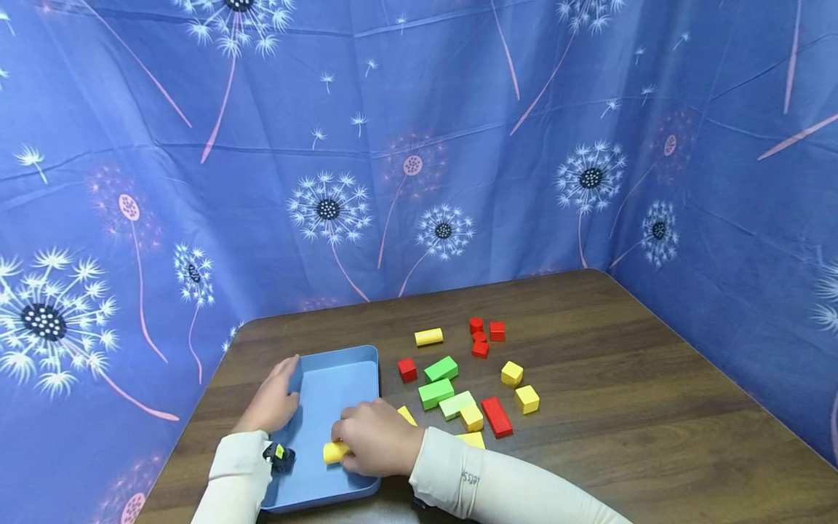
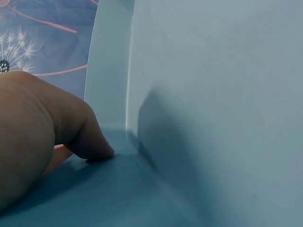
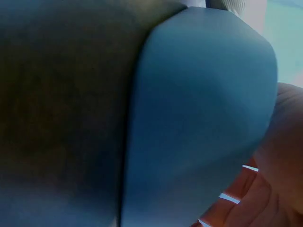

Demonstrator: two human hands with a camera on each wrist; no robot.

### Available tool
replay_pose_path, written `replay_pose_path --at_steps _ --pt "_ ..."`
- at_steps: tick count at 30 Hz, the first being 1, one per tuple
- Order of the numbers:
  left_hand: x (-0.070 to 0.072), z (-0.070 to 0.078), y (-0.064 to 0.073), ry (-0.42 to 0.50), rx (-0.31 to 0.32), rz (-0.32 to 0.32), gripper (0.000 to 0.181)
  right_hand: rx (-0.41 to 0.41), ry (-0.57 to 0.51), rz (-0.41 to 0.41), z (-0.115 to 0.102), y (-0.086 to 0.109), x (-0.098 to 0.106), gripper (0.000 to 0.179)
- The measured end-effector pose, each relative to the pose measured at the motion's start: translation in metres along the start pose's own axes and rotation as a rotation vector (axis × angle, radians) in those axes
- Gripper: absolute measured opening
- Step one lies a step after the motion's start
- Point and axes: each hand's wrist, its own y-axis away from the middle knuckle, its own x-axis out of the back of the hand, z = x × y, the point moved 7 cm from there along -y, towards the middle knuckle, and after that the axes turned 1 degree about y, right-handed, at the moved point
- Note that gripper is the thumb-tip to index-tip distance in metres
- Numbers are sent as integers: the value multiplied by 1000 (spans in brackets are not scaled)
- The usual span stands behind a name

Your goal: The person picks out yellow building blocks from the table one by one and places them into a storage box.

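While I stood there watching, the head view had the left hand (image 1: 271,399) gripping the left wall of a blue tray (image 1: 327,386), thumb on the inner side. The right hand (image 1: 382,440) was over the near right part of the tray, fingers curled and pinching a yellow cylinder (image 1: 334,453) with one end poking out leftward. Couldn't tell if the cylinder touched the tray floor, tbh. Loose blocks were scattered on the bench (image 1: 628,393) to the right: a red cube (image 1: 407,370) just beside the tray, two green blocks (image 1: 435,394), a pale green block (image 1: 457,405), and a long red block (image 1: 497,417) near those. Farther back, another yellow cylinder (image 1: 428,337) lay on its side, left of a little bunch of red pieces (image 1: 481,349). Dandelion cloth (image 1: 458,145) hung behind it all.

Left wrist view was a close-up: the thumb (image 2: 87,130) was bent over the tray's edge, tip against the blue plastic.

Right wrist view was pretty murky. The tray's wall filled the middle, curled fingers showed at lower right, and the cylinder they pinched was hidden from that angle.
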Motion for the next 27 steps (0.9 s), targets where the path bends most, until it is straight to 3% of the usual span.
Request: replay_pose_path --at_steps 5,13,27 --pt "0 -2 -2 5 -6 6 74 -7 -6 -18 -1 1 -2 22" --pt "-3 -6 -3 21 36 -13 74 -18 -2 -34 1 1 -2 23" --pt "-6 -7 -2 9 45 -2 75 -21 56 -5 -1 3 -5 20"
